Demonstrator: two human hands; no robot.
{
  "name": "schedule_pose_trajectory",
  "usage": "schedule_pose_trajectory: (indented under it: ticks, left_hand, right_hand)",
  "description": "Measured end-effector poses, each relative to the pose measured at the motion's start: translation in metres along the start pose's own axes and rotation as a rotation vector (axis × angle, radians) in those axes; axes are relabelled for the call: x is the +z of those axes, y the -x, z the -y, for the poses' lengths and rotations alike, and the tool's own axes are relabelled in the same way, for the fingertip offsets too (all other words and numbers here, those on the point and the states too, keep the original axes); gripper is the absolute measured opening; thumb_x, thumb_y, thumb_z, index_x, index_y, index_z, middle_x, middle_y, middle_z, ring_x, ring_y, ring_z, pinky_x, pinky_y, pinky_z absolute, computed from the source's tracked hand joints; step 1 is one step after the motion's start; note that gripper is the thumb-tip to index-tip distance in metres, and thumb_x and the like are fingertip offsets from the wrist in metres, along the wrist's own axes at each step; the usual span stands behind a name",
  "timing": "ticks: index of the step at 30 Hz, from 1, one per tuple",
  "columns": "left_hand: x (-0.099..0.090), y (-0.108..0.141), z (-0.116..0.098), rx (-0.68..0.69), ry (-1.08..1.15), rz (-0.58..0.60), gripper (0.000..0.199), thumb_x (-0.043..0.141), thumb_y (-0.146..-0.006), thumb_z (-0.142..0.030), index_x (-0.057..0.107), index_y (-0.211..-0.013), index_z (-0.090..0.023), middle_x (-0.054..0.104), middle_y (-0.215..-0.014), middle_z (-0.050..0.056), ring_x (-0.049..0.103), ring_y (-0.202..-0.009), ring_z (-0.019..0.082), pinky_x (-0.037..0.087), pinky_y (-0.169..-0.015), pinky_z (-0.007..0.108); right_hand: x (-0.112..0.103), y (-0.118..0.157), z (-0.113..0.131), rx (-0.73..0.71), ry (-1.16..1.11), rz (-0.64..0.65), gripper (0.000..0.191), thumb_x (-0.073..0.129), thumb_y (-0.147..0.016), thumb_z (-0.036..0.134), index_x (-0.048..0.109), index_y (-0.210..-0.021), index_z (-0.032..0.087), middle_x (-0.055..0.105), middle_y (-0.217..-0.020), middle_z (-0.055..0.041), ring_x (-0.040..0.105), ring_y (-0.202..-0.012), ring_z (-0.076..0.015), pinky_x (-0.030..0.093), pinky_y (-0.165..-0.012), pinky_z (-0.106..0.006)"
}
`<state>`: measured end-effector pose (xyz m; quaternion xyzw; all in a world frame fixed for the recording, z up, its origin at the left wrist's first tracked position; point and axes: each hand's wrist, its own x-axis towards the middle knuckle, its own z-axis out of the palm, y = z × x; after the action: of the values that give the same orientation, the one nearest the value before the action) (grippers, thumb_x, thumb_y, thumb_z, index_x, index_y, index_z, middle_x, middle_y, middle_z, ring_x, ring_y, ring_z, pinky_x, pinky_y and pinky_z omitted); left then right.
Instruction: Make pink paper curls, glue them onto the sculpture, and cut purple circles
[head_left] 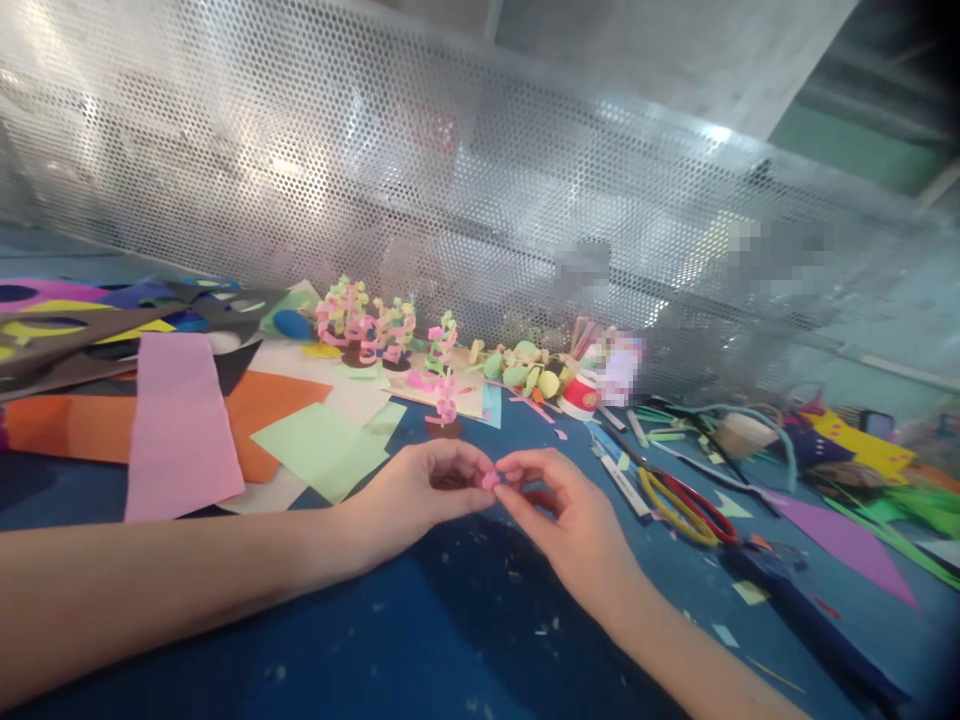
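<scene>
Between the fingertips of both hands is a small pink piece (490,481), perhaps felt or foam; its exact shape is too small to make out. My left hand (420,490) pinches it from the left with thumb and forefinger. From the other side my right hand (566,510) has its thumb and fingertips closed on the same piece. Just beyond the hands a small pink spiral ornament (445,398) stands upright on a brown round base (443,428). Further back are several similar pink and green spiral ornaments (364,325).
Pink (180,430), orange (277,410) and light green sheets (322,450) lie on the blue table (360,640) at left. Yellow-handled scissors (679,508), a soldering-like dark tool or cloth strip (817,620) and scraps lie right. A red-and-white cup (579,394) stands before a perforated metal panel (450,180).
</scene>
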<state>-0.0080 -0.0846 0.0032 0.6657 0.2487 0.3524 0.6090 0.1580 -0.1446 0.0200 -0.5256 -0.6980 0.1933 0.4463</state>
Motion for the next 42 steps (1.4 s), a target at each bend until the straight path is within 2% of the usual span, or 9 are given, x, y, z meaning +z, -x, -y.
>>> schedule_pose_trajectory:
  ticks: [6, 16, 20, 23, 26, 29, 33, 42]
  left_hand:
    - [0.0008, -0.0007, 0.0023, 0.009, 0.017, -0.009, 0.020, 0.066, -0.072, -0.030, 0.061, -0.088, -0.018, 0.062, -0.084, 0.001, 0.058, -0.081, 0.014, 0.045, -0.080, 0.029]
    - [0.0010, 0.0008, 0.0008, 0.036, 0.054, -0.003, 0.017, 0.066, -0.073, -0.026, 0.060, -0.086, -0.018, 0.062, -0.085, 0.000, 0.059, -0.082, 0.013, 0.045, -0.081, 0.028]
    - [0.0011, 0.0005, 0.0013, 0.027, 0.070, -0.013, 0.019, 0.067, -0.072, -0.027, 0.059, -0.088, -0.018, 0.062, -0.085, 0.000, 0.060, -0.082, 0.014, 0.046, -0.081, 0.029]
    - [0.0011, 0.0007, 0.0007, 0.035, 0.074, -0.011, 0.020, 0.067, -0.073, -0.028, 0.059, -0.089, -0.018, 0.062, -0.084, 0.000, 0.061, -0.081, 0.014, 0.046, -0.080, 0.029]
    - [0.0011, 0.0016, -0.0007, 0.034, 0.068, -0.005, 0.020, 0.067, -0.074, -0.029, 0.059, -0.088, -0.018, 0.062, -0.083, -0.001, 0.062, -0.079, 0.014, 0.047, -0.079, 0.029]
    - [0.0013, 0.0025, -0.0023, 0.023, 0.069, -0.008, 0.020, 0.066, -0.074, -0.029, 0.059, -0.089, -0.018, 0.062, -0.083, -0.001, 0.062, -0.080, 0.014, 0.047, -0.079, 0.029]
    - [0.0017, 0.0032, -0.0037, 0.024, 0.054, -0.019, 0.018, 0.066, -0.074, -0.028, 0.060, -0.088, -0.019, 0.062, -0.085, -0.001, 0.061, -0.081, 0.012, 0.047, -0.081, 0.027]
    - [0.0022, 0.0035, -0.0052, 0.021, 0.042, -0.004, 0.019, 0.066, -0.075, -0.029, 0.059, -0.088, -0.018, 0.062, -0.083, 0.000, 0.063, -0.081, 0.015, 0.048, -0.081, 0.030]
  right_hand:
    - [0.0002, 0.0013, -0.0016, -0.052, 0.041, -0.026, 0.013, 0.057, -0.083, 0.026, 0.060, -0.095, 0.024, 0.058, -0.094, -0.0033, 0.058, -0.084, -0.0163, 0.052, -0.077, -0.033]
    - [-0.0013, 0.0018, 0.0003, -0.051, 0.013, 0.003, 0.008, 0.056, -0.083, 0.025, 0.061, -0.089, 0.023, 0.059, -0.091, -0.0027, 0.059, -0.082, -0.0156, 0.050, -0.078, -0.031]
    - [-0.0011, 0.0003, 0.0041, 0.076, -0.107, 0.035, 0.007, 0.057, -0.081, 0.028, 0.059, -0.082, 0.022, 0.060, -0.086, -0.0011, 0.059, -0.080, -0.0149, 0.050, -0.074, -0.028]
    - [0.0002, -0.0003, 0.0049, 0.241, -0.274, 0.113, 0.012, 0.057, -0.081, 0.034, 0.056, -0.081, 0.021, 0.060, -0.082, 0.0007, 0.057, -0.071, -0.0123, 0.050, -0.069, -0.025]
    - [0.0021, 0.0002, 0.0021, 0.326, -0.464, 0.170, 0.017, 0.056, -0.081, 0.038, 0.056, -0.081, 0.021, 0.057, -0.083, 0.0014, 0.056, -0.072, -0.0112, 0.049, -0.071, -0.025]
    - [0.0029, 0.0005, -0.0014, 0.374, -0.583, 0.177, 0.018, 0.059, -0.080, 0.037, 0.056, -0.078, 0.019, 0.057, -0.081, 0.0015, 0.056, -0.076, -0.0107, 0.048, -0.077, -0.025]
    - [0.0021, -0.0004, -0.0018, 0.429, -0.642, 0.147, 0.018, 0.064, -0.077, 0.034, 0.055, -0.076, 0.019, 0.057, -0.078, 0.0022, 0.056, -0.074, -0.0094, 0.048, -0.076, -0.024]
    - [0.0005, -0.0012, -0.0002, 0.401, -0.544, 0.137, 0.021, 0.063, -0.077, 0.038, 0.056, -0.077, 0.019, 0.057, -0.075, 0.0025, 0.056, -0.071, -0.0101, 0.046, -0.072, -0.024]
